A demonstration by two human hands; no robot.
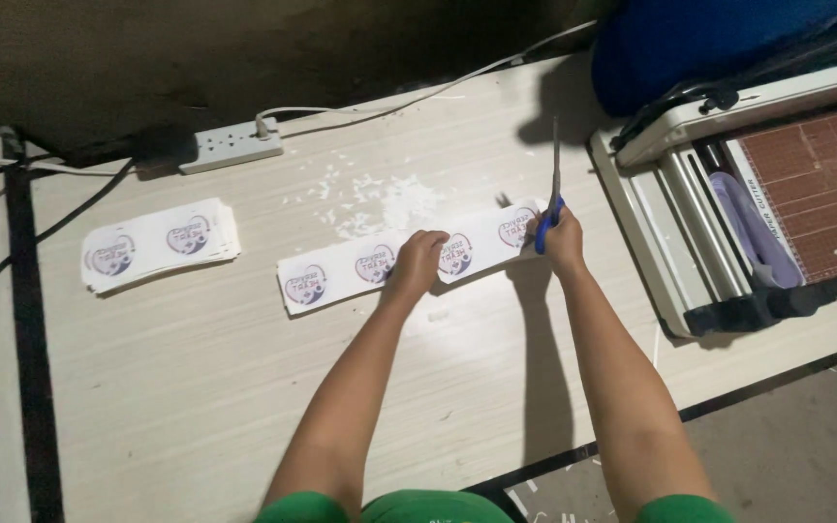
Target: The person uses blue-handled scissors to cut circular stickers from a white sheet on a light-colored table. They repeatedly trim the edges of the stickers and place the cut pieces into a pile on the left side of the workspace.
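Right hand (564,242) closed in the blue handles of the scissors (554,189), blades pointing straight away from the person, at the right end of the sticker strip (409,260). Left hand (418,261) pressed flat on the strip's middle. Strip lies on the desk (244,387), long axis left to right, its right end tilted slightly away; right hand is nearer that end

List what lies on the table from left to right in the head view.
Stack of printed label strips → white power strip → long label strip → left hand pressing it → right hand with blue-handled scissors → paper cutter.
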